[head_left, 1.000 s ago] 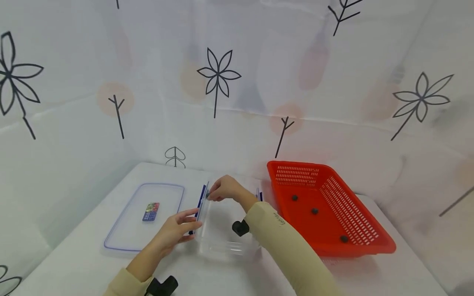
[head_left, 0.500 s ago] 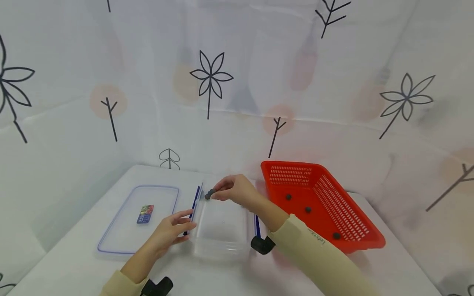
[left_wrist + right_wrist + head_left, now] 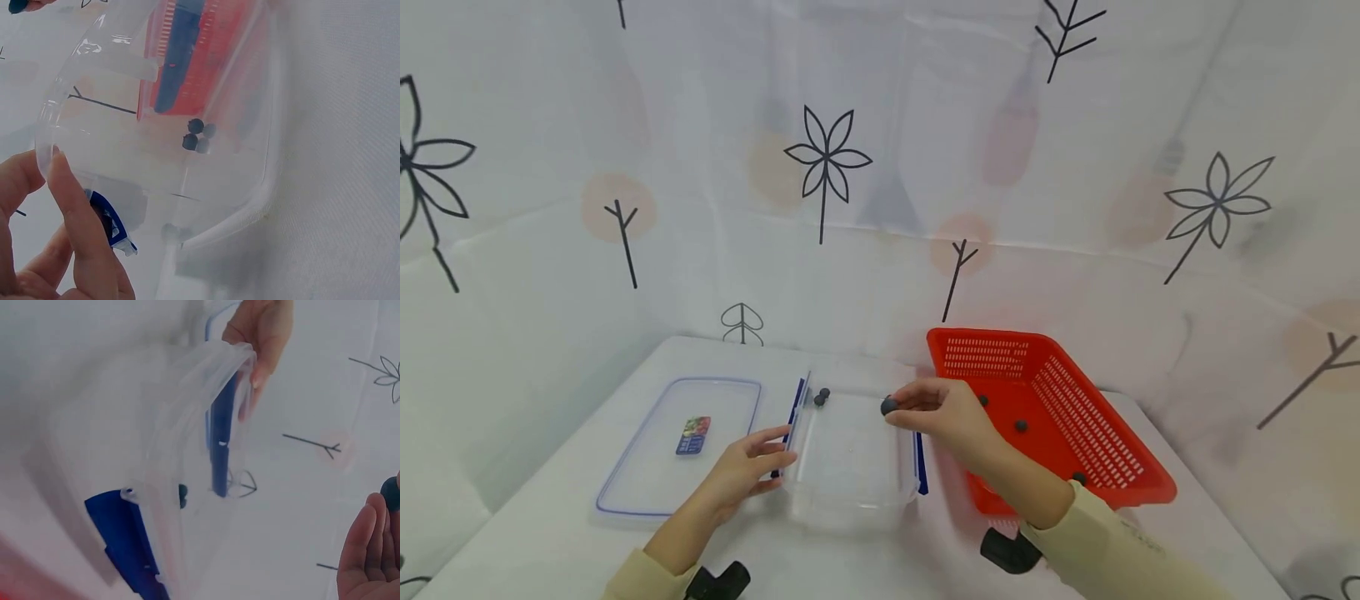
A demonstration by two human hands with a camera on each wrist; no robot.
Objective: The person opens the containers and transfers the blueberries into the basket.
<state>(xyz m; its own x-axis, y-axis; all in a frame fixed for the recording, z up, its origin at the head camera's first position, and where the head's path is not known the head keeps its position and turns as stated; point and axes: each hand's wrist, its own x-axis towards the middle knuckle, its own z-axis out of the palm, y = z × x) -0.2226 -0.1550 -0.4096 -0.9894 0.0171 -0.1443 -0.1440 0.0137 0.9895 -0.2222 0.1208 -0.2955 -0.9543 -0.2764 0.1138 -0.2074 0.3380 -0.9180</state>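
I can see the right hand [image 3: 946, 412] pinching a dark, round ball [image 3: 889, 406] over a clear, glossy plastic box [image 3: 850, 502] holding two touching balls [image 3: 195, 126]; the left hand [image 3: 741, 471] rests slightly spread fingers against its edge, a red perforated basket [image 3: 985, 337] beyond

With the container [image 3: 850, 508] on the table [image 3: 775, 562] as the clock's centre, the lid [image 3: 681, 475] lies at nine o'clock, a label [image 3: 693, 436] on it, and the basket [image 3: 1078, 400] stands between two and three. Two berries [image 3: 819, 401] sit inside the container toward eleven; three more [image 3: 1021, 426] cross the basket's floor from its ten to its four. The left hand [image 3: 748, 467] is at the container's nine o'clock wall, the right hand [image 3: 951, 412] around two; the backdrop [image 3: 880, 283] rises behind at twelve
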